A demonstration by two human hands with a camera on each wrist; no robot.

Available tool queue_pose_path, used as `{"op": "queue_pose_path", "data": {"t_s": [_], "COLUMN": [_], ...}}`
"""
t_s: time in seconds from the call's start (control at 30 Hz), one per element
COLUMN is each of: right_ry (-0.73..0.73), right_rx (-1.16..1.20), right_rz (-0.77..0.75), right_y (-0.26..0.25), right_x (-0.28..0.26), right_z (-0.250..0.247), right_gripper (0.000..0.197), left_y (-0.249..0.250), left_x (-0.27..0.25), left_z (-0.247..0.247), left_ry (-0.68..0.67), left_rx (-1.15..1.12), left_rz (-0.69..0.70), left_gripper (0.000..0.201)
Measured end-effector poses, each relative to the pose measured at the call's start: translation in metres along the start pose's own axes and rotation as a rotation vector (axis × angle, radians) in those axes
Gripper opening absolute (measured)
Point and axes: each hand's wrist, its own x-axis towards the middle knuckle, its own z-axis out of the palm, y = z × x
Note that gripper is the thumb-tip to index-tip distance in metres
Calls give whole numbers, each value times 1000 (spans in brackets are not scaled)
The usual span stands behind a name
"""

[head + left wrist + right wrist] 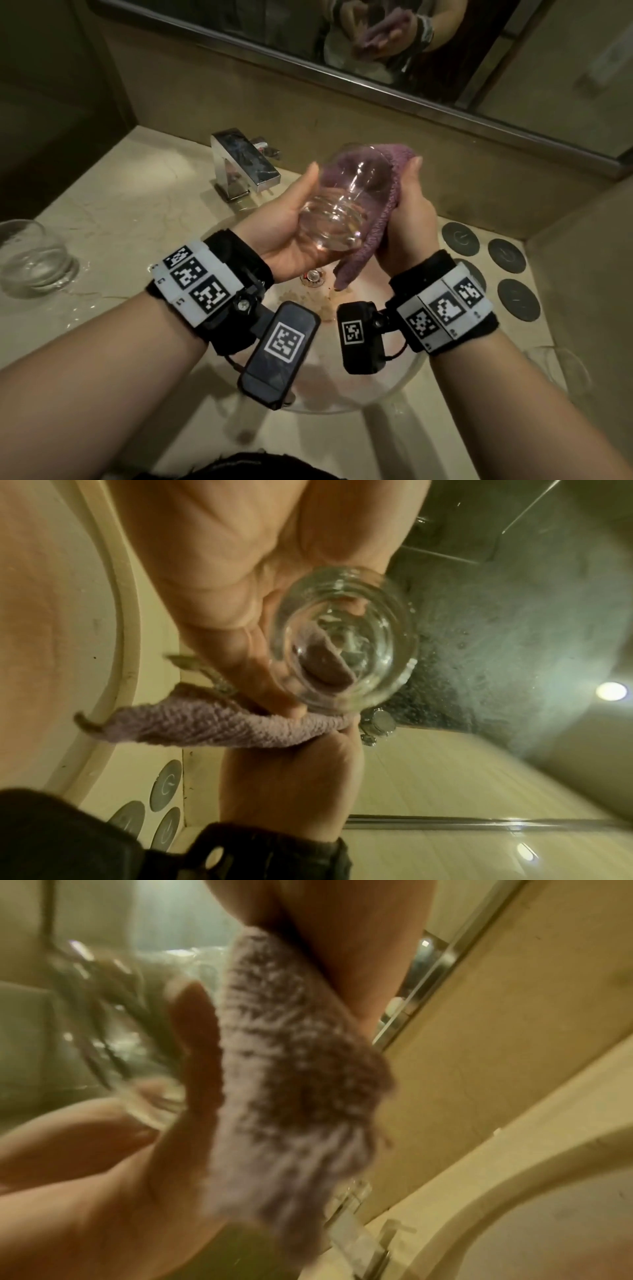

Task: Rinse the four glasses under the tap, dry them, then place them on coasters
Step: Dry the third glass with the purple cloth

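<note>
Over the sink my left hand point(291, 222) grips a clear glass point(346, 202) on its side, with the thick base toward me. My right hand point(407, 212) holds a purple cloth point(380, 219) against the glass's right side and over its mouth. In the left wrist view the glass point(346, 642) shows cloth through its base, and the cloth point(222, 726) hangs below it. The right wrist view is blurred, with the cloth point(291, 1069) in the hand and the glass point(103, 1015) beside it. Three dark round coasters point(507, 255) lie on the counter to the right.
A second glass point(34, 260) stands on the wet counter at far left. Another glass point(561, 370) shows faintly at the lower right. The chrome tap point(243, 164) stands behind the round sink point(394, 387), whose drain point(313, 275) lies below the hands. A mirror runs along the back wall.
</note>
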Motion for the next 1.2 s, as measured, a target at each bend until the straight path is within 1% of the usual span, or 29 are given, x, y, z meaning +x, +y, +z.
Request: {"op": "queue_pose_path", "data": {"t_s": [0.07, 0.13, 0.17, 0.27, 0.33, 0.4, 0.43, 0.47, 0.5, 0.53, 0.57, 0.6, 0.63, 0.67, 0.7, 0.77, 0.8, 0.83, 0.87, 0.9, 0.93, 0.97, 1.0, 1.1, 1.13, 1.2], "right_ry": [16, 27, 28, 25, 7, 14, 13, -14, -78, -172, -247, -277, -269, -249, -231, -185, -167, -152, -124, -94, -81, -97, -112, -164, -197, -269], "right_rx": [-39, -93, -102, -102, -145, -205, -215, -227, -273, -364, -520, -697, -828, -885, -885, -799, -708, -581, -408, -229, -64, 63, 165, 409, 468, 526], "right_rz": [-38, -44, -35, 10, -8, -137, -247, -385, -543, -681, -774, -871, -965, -1028, -1041, -977, -903, -762, -567, -337, -123, 26, 92, 196, 238, 305], "right_y": [-2, -3, -3, -3, -2, -1, -2, -1, 2, 6, 13, 20, 25, 28, 28, 26, 24, 20, 15, 10, 8, 7, 7, 12, 16, 20], "right_x": [0, 2, 4, 7, 7, 6, 4, 2, 0, -3, -6, -7, -6, -3, -1, 2, 4, 3, 3, 4, 6, 9, 12, 12, 11, 8], "right_z": [1, 3, 3, 7, 8, 9, 8, 6, 4, 4, 3, 1, -2, -5, -6, -3, -1, 2, 4, 6, 4, 1, -3, -13, -15, -15], "right_gripper": [59, 61, 61, 65, 63, 60, 60, 60, 58, 57, 60, 65, 67, 67, 67, 67, 67, 66, 63, 59, 57, 58, 61, 66, 67, 66], "left_y": [0, -1, -1, -1, -1, 0, 0, 1, 2, 4, 5, 5, 5, 3, 2, 1, 1, 1, 1, 2, 2, 1, 2, 3, 4, 3], "left_x": [2, 3, 1, -4, -5, -4, -3, -2, -3, -4, -6, -7, -7, -7, -7, -5, -5, -5, -6, -8, -8, -8, -7, -2, 0, 2], "left_z": [-4, -3, 0, 10, 14, 12, 11, 10, 11, 10, 11, 10, 10, 9, 9, 7, 5, 4, 4, 5, 6, 7, 9, 7, 5, 4], "left_ry": [73, 152, 171, 150, 138, 175, 189, 175, 133, 97, 53, 8, -29, -58, -65, -49, -49, -59, -64, -69, -73, -74, -61, 21, 56, 123], "left_rx": [-43, 45, 131, 391, 479, 415, 350, 292, 239, 175, 112, 76, 79, 96, 119, 135, 144, 153, 160, 163, 159, 148, 135, 62, 70, 192], "left_rz": [-14, 15, 44, 112, 148, 154, 149, 142, 134, 114, 87, 66, 56, 52, 53, 60, 68, 72, 73, 71, 71, 77, 91, 147, 177, 234], "left_gripper": [47, 41, 43, 71, 74, 71, 70, 63, 53, 46, 45, 50, 57, 64, 67, 65, 61, 54, 46, 42, 41, 42, 43, 50, 54, 72]}}
